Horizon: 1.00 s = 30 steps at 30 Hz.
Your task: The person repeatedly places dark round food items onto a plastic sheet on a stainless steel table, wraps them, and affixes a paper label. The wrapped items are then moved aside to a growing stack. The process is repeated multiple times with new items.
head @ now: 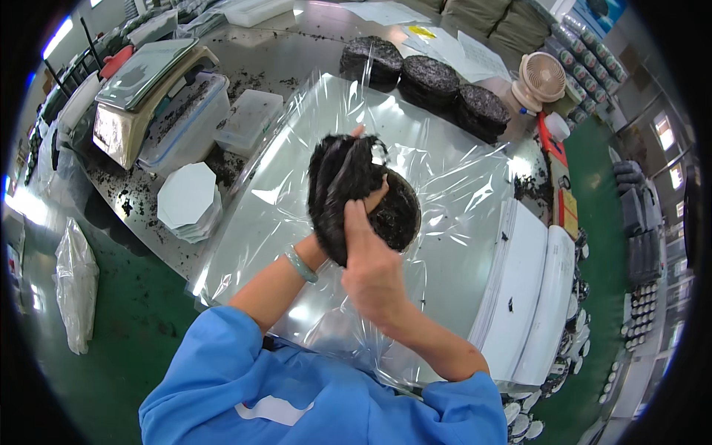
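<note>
A thick, dark, folded bundle of layered dried seaweed is held up between my two hands. My left hand supports it from behind and is mostly hidden; a fingertip shows above the top edge. My right hand grips the near right edge, slightly blurred. Just right of the bundle, partly covered by it, is a round shallow container with dark flaky material inside. It rests on clear plastic film spread over the work surface.
Three round dark stacks stand at the back. On the left are a weighing scale, plastic tubs and a pile of white octagonal sheets. White sheets lie at the right edge, and a small fan stands behind.
</note>
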{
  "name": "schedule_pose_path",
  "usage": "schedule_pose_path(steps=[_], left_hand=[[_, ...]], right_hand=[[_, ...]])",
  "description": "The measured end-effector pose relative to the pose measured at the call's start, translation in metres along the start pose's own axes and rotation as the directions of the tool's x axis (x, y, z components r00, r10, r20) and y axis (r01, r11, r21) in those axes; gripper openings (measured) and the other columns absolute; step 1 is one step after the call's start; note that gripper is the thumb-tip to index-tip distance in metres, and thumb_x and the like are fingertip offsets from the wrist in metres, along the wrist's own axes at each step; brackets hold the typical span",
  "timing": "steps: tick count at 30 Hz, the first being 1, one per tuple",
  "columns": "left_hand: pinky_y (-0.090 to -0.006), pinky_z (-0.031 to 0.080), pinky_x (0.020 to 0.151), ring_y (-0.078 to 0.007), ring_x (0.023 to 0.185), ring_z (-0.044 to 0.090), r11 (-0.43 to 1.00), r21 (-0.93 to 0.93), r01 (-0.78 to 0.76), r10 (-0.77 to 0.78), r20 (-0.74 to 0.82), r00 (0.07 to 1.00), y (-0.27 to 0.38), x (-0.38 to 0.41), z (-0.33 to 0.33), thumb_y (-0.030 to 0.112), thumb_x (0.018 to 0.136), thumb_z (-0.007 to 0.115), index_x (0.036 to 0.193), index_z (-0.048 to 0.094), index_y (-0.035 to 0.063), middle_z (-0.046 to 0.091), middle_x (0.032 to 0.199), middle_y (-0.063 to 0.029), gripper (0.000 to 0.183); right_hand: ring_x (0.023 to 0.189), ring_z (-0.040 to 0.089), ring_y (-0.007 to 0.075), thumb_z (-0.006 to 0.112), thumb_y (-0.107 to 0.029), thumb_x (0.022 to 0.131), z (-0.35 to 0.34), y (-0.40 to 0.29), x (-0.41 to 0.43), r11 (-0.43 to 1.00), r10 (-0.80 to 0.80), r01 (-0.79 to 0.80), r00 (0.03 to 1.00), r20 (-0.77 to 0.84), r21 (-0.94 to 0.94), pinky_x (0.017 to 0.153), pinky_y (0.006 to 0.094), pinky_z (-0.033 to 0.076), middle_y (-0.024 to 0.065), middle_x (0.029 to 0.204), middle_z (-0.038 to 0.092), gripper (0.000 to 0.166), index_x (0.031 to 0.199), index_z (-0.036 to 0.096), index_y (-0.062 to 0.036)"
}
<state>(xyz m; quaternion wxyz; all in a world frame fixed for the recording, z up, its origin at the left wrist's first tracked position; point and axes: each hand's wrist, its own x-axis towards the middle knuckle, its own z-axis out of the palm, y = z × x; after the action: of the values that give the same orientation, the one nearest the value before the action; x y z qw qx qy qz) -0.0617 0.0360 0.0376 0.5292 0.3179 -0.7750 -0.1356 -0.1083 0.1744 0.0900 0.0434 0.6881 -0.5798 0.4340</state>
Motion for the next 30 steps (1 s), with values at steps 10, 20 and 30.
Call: schedule_pose_path(steps=[10, 20, 30], left_hand=[[-0.0388, 0.048, 0.099, -0.0291, 0.112, 0.059, 0.922, -0.135, 0.364, -0.251, 0.508, 0.824, -0.029, -0.001, -0.028, 0.025, 0.084, 0.076, 0.137, 0.059, 0.0257, 0.056, 0.123, -0.0147, 0.056], [-0.0384, 0.049, 0.093, -0.0304, 0.104, 0.059, 0.917, -0.062, 0.395, -0.314, 0.501, 0.806, -0.029, -0.005, -0.022, 0.015, 0.083, 0.074, 0.124, 0.070, 0.0243, 0.051, 0.112, -0.0155, 0.042], [-0.0409, 0.050, 0.086, -0.0348, 0.097, 0.061, 0.924, 0.096, 0.369, -0.324, 0.709, 0.626, -0.034, -0.001, -0.024, 0.003, 0.082, 0.064, 0.127, 0.069, 0.0228, 0.052, 0.109, -0.0187, 0.049]], right_hand=[[0.108, 0.062, 0.0249, 0.070, -0.017, 0.093, -0.011, 0.116, -0.019, 0.415, 0.781, -0.715, 0.597, 0.184, 0.563, 0.096, 0.0388, 0.049, 0.0173, 0.122, 0.062, 0.051, 0.132, 0.048, 0.0076], [0.083, 0.070, 0.0264, 0.065, 0.001, 0.084, -0.008, 0.136, 0.025, 0.963, 0.129, -0.198, 0.934, 0.333, 0.182, 0.077, 0.0344, 0.057, 0.0154, 0.091, 0.069, 0.016, 0.100, 0.069, 0.0000], [0.101, 0.055, 0.0275, 0.065, -0.009, 0.078, 0.046, 0.158, 0.001, 0.874, 0.051, 0.263, 0.786, 0.616, -0.408, 0.090, 0.0354, 0.050, 0.0127, 0.102, 0.052, 0.026, 0.101, 0.053, -0.0024]])
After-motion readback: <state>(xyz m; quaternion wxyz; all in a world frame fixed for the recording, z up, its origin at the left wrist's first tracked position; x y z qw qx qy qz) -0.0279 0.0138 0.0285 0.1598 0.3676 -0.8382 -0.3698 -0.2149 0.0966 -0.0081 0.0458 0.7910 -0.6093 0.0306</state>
